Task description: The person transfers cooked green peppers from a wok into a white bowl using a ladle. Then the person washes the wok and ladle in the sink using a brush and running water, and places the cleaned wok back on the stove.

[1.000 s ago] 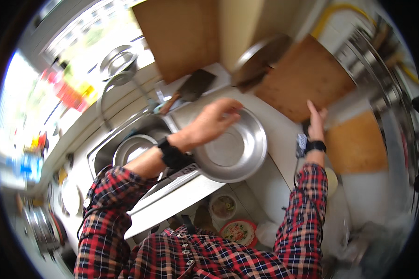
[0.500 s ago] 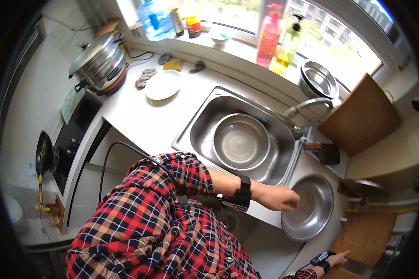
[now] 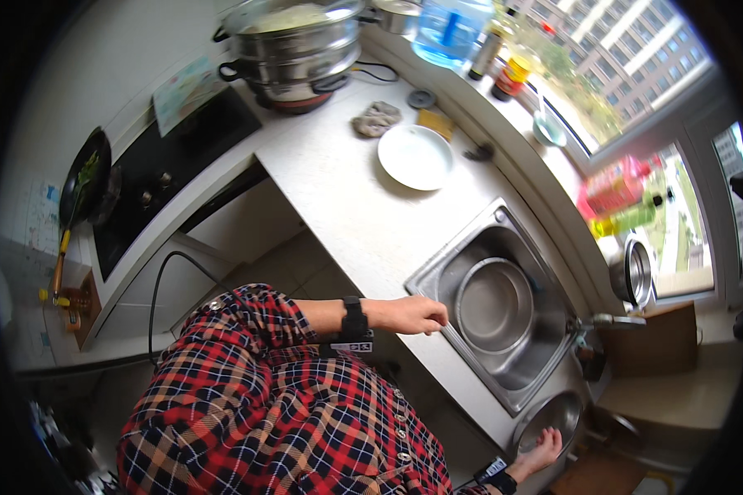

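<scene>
Your left hand (image 3: 411, 315) is loosely fisted by one sink (image 3: 550, 330), right hand (image 3: 543, 450) fingers-apart at one steel basin (image 3: 558, 408). One round pan (image 3: 494, 305) sits in the sink.

The left hand (image 3: 415, 316), with fingers loosely curled, is at the near rim of the steel sink (image 3: 545, 342); whether it touches the rim, I cannot tell. Inside the sink there is a round metal basin (image 3: 494, 304). The right hand (image 3: 541, 452), fingers slightly bent, is at a second basin (image 3: 563, 412) beside the sink. On the countertop (image 3: 338, 194), a white plate (image 3: 415, 157) lies near a grey cloth (image 3: 377, 120).
</scene>
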The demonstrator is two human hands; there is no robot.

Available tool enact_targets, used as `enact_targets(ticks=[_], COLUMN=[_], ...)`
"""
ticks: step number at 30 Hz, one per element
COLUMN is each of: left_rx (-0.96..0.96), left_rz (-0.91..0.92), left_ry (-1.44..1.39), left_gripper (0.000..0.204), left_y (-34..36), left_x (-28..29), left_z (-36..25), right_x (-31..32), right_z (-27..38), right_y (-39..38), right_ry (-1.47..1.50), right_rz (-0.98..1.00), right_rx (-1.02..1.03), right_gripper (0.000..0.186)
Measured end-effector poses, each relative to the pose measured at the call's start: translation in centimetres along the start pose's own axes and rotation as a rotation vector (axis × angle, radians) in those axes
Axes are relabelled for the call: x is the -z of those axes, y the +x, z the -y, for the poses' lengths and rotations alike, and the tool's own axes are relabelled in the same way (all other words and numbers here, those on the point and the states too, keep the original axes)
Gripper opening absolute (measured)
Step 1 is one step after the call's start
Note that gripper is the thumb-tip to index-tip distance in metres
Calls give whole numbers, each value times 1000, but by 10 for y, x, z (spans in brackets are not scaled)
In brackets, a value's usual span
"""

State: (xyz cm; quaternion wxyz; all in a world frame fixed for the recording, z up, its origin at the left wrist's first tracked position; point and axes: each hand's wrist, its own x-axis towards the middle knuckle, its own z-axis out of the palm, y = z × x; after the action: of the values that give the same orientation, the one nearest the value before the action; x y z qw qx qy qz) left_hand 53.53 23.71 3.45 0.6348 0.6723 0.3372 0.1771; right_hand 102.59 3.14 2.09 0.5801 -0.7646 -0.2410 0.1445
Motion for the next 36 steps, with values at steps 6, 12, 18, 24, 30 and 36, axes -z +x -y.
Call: enact_targets(ticks=[6, 12, 18, 24, 30, 36], left_rx=[76, 83, 85, 68, 41, 108], left_rz=[-334, -590, -706, -791, -842, -879], left_ry=[-88, -201, -275, -398, -542, -582], left_gripper=[22, 20, 22, 19, 19, 20], left_y=[-107, -179, -196, -190, -185, -173], left_x=[97, 117, 98, 83, 93, 105], left_z=[48, 88, 94, 97, 84, 68], right_x=[-231, -315, -360, -438, -533, -632], right_z=[123, 181, 185, 157, 162, 163], right_y=[-122, -186, -174, -146, -97, -70], right_ry=[165, 56, -26, 30, 182, 84], right_rz=[572, 858, 1022, 1185, 1223, 1042], right_rx=[-9, 47, 76, -129, -434, -444], right_gripper=[14, 20, 19, 30, 29, 36])
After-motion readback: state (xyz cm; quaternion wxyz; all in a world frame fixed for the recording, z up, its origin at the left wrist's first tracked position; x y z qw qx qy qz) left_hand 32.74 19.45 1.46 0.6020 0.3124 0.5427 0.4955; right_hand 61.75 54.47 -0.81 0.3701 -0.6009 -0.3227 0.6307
